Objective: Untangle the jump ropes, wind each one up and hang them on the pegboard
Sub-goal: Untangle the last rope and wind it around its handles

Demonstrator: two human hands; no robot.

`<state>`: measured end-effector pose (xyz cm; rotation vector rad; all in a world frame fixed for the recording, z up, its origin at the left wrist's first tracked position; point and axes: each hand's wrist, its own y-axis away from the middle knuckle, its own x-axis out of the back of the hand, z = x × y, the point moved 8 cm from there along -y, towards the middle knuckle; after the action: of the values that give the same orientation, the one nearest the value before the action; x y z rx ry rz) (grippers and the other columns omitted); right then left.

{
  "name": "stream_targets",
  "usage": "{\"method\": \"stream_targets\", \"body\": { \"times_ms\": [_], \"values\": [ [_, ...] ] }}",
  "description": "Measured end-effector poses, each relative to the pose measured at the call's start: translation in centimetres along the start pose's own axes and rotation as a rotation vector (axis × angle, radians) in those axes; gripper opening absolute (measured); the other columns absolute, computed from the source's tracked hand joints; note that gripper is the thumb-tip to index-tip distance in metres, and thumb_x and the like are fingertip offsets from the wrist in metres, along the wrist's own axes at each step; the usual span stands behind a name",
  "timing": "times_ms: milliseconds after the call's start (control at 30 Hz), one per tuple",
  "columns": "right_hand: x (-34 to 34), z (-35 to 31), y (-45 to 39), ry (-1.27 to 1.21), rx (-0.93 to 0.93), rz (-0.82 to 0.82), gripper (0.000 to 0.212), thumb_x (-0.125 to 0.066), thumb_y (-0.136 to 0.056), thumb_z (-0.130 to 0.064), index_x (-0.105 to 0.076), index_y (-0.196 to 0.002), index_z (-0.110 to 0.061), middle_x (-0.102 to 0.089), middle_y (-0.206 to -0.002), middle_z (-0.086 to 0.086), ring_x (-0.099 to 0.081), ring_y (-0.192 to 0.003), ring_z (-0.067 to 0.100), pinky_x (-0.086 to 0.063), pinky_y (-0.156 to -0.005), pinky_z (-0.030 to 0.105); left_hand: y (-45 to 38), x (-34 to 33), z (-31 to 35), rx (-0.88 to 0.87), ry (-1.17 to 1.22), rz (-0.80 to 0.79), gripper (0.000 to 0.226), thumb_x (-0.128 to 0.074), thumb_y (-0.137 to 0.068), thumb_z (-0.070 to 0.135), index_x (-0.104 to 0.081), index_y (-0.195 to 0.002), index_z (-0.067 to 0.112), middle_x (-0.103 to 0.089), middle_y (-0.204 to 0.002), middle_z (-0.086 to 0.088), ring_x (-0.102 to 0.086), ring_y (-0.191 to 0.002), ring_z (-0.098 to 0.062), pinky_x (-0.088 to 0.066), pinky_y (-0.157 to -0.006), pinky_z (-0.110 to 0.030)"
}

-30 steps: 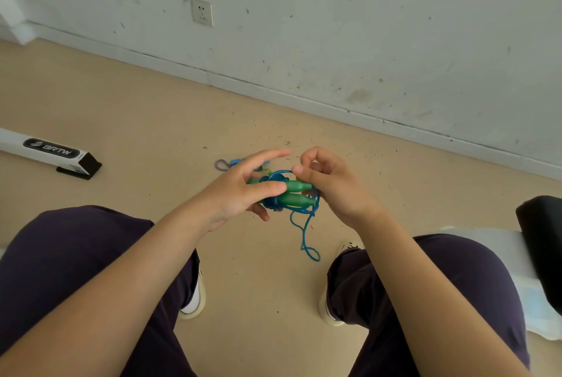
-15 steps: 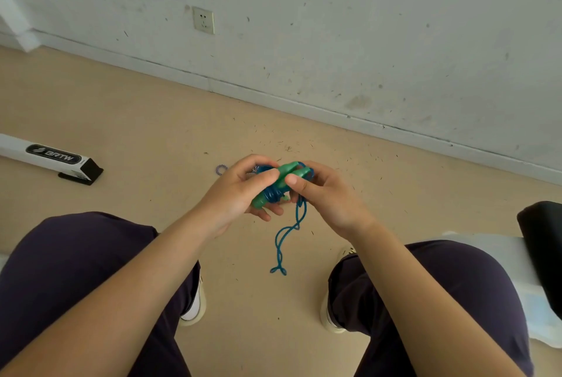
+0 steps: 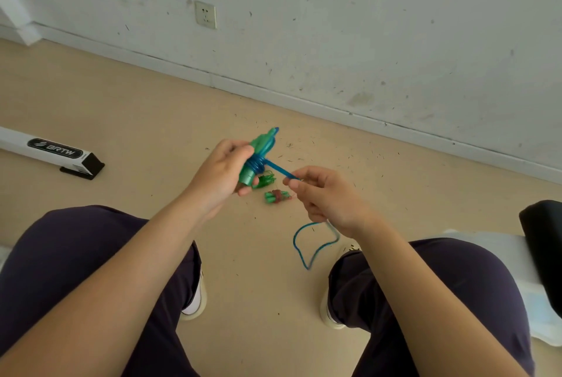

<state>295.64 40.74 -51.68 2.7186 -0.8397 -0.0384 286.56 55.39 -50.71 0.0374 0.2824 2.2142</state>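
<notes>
My left hand (image 3: 220, 174) grips the green handles (image 3: 257, 157) of a jump rope, fingers curled round them, thumb on top. Handles tilted, upper ends pointing away and to the right, toward the wall (image 3: 365, 27). The blue cord (image 3: 275, 167) is coiled several turns round the middle of the handles. From the coil one strand runs taut, down and to the right, into my right hand (image 3: 330, 198).

Right hand pinches that strand between thumb and forefinger; other fingers curled in. Below the hand the loose cord end (image 3: 313, 243) hangs in an open loop between my knees, above the floor (image 3: 137, 109).

On the floor beyond my hands: a second small bundle (image 3: 276, 196), green handles with something reddish wound round it, and just beside it a bit of green cord (image 3: 267, 179), partly hidden by my left hand. Cannot tell whether the two are joined.

Seated, dark trousers (image 3: 76, 255) on both thighs, a pale shoe (image 3: 194, 305) at each side below. Left: a white bar with a black label (image 3: 54, 148) lying on the floor. A wall socket (image 3: 206, 14) above the skirting. Far right edge: a black object (image 3: 544, 243) over pale sheeting; too cropped to name. Floor near the wall is strewn with small dark specks.
</notes>
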Motion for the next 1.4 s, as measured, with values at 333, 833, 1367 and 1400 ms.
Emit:
{"method": "stream_targets", "body": {
  "times_ms": [333, 833, 1367, 1400],
  "values": [
    [0.8, 0.8, 0.6, 0.4, -0.132, -0.119, 0.026, -0.062, -0.096, -0.031, -0.06, -0.079, -0.011, -0.057, -0.066, 0.003, -0.05, -0.046, 0.012, -0.042, -0.05, 0.023, -1.1, 1.5, -0.6, -0.124, -0.14, 0.092, 0.021, -0.068, -0.087, 0.028, -0.056, -0.104, 0.032, -0.066, -0.116, -0.005, -0.069, -0.093, -0.023, -0.047, -0.062, -0.031],
    [2.6, -0.3, -0.2, 0.417, 0.065, 0.057, 0.078, -0.082, -0.07, -0.052, -0.054, -0.138, -0.026, -0.061, -0.13, -0.01, -0.053, -0.124, 0.003, -0.04, -0.109, 0.029, -0.3, -0.6, -1.2, -0.078, -0.17, -0.147, 0.022, -0.068, -0.093, 0.014, -0.059, -0.108, 0.026, -0.069, -0.107, 0.0, -0.066, -0.085, -0.013, -0.049, -0.063, -0.022],
    [-0.8, -0.9, 0.4, 0.483, 0.093, -0.029, 0.026, -0.051, -0.102, -0.027, -0.065, -0.088, -0.01, -0.043, -0.061, -0.003, -0.036, -0.049, 0.003, -0.032, -0.052, 0.017, -0.6, 0.7, -0.7, -0.147, -0.252, 0.038, 0.029, -0.079, -0.084, 0.022, -0.065, -0.105, 0.036, -0.071, -0.111, 0.009, -0.066, -0.095, -0.007, -0.051, -0.082, -0.029],
    [-1.1, -1.3, 0.6, 0.512, 0.139, -0.036, 0.026, -0.053, -0.101, -0.028, -0.066, -0.09, -0.008, -0.043, -0.062, -0.001, -0.035, -0.052, 0.005, -0.032, -0.053, 0.018, -0.6, 0.7, -0.7, -0.14, -0.261, 0.039, 0.032, -0.08, -0.082, 0.022, -0.067, -0.108, 0.035, -0.071, -0.112, 0.01, -0.066, -0.098, -0.006, -0.051, -0.084, -0.028]
  ]
}}
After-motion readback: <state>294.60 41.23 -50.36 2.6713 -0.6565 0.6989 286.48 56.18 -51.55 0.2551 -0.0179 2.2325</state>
